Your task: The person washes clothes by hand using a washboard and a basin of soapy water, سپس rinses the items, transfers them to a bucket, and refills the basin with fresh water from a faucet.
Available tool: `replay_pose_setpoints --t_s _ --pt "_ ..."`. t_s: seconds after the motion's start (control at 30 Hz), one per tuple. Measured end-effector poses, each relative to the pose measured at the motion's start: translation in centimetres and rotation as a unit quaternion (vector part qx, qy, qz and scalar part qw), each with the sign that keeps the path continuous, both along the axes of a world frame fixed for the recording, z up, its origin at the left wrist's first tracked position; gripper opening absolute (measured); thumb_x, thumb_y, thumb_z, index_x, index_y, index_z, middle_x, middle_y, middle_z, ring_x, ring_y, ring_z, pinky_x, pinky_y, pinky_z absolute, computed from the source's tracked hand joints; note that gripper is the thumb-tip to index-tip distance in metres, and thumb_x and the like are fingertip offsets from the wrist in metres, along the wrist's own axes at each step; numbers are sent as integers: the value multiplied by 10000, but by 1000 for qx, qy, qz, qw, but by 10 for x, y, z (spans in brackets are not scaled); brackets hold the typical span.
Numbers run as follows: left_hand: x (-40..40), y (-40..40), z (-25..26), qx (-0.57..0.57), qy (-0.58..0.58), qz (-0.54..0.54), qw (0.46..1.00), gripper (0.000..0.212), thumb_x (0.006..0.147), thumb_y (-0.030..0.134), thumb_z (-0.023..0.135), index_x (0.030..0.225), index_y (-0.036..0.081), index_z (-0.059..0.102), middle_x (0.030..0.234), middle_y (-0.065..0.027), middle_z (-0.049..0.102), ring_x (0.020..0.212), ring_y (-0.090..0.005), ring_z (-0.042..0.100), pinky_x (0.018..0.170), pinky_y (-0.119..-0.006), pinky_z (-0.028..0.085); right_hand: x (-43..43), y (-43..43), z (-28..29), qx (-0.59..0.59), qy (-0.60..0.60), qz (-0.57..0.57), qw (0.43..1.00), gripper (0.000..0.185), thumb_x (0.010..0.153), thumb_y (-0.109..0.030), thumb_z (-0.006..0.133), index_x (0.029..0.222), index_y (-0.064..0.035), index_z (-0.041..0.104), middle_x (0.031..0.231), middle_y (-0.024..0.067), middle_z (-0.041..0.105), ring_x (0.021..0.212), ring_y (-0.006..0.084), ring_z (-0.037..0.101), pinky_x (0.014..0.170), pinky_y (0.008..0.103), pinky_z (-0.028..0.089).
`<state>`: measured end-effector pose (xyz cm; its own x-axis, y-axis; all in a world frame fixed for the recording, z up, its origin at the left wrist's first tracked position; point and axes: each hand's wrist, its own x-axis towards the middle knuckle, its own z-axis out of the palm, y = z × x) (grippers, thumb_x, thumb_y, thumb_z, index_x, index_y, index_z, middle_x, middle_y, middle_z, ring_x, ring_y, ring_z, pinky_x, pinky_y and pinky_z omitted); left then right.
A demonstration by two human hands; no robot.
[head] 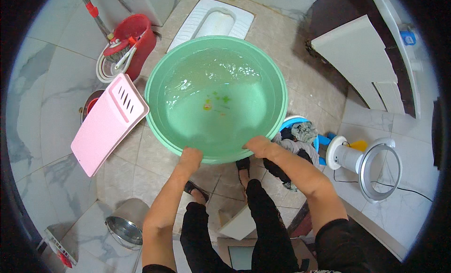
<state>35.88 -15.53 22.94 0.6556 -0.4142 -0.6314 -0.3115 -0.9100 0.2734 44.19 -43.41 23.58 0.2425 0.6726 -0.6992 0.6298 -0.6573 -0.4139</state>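
A large green plastic basin [218, 132] holds water, with small printed marks on its bottom. My left hand [191, 160] grips the near rim, left of its middle. Farther right, my right hand [258, 146] closes on the same rim. The basin's far edge overlaps a white squat toilet [217, 23] from this view. A pink plastic washboard [105, 128] lies slanted at the basin's left, its upper corner at the rim. Clothes [299, 139] fill a blue and white tub beside the basin's right edge. Whether the basin touches the floor is hidden.
A red mop bucket [141, 44] with a mop stands back left. A metal bucket [128, 223] is near left. To the right are a bladeless fan [352, 160] with a cord and a white cabinet panel [356, 58]. A pale stool or board [239, 223] lies behind my feet.
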Motion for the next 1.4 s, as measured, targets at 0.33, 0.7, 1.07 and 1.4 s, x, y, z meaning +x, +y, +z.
replay_pose_setpoints --t_s 0.33,0.7,1.07,1.4 --pt "36 -12 44 9 25 2 1000 85 663 102 624 744 81 638 781 -107 633 781 -256 615 739 -363 450 32 -5 29 -23 42 -9 999 480 621 0 622 1081 -124 564 1009 125 587 960 298 549 821 380 444" --pt "28 -23 32 -1 36 -1 999 136 615 131 670 732 66 643 760 -106 637 768 -260 622 710 -360 472 28 -20 18 -12 33 6 999 538 623 13 608 1132 -148 536 992 128 596 947 295 555 818 377 442" --pt "46 -46 40 2 60 34 998 125 631 111 654 748 67 646 790 -117 637 785 -253 622 679 -356 487 60 -36 31 -23 31 26 999 515 632 0 607 1117 -164 551 986 119 596 941 298 552 815 374 445" --pt "49 -56 45 -32 37 76 996 110 621 78 637 728 57 638 758 -126 629 749 -287 618 649 -368 496 80 -41 41 -25 42 63 997 580 615 9 593 1157 -182 519 1058 100 573 991 281 527 843 356 431"
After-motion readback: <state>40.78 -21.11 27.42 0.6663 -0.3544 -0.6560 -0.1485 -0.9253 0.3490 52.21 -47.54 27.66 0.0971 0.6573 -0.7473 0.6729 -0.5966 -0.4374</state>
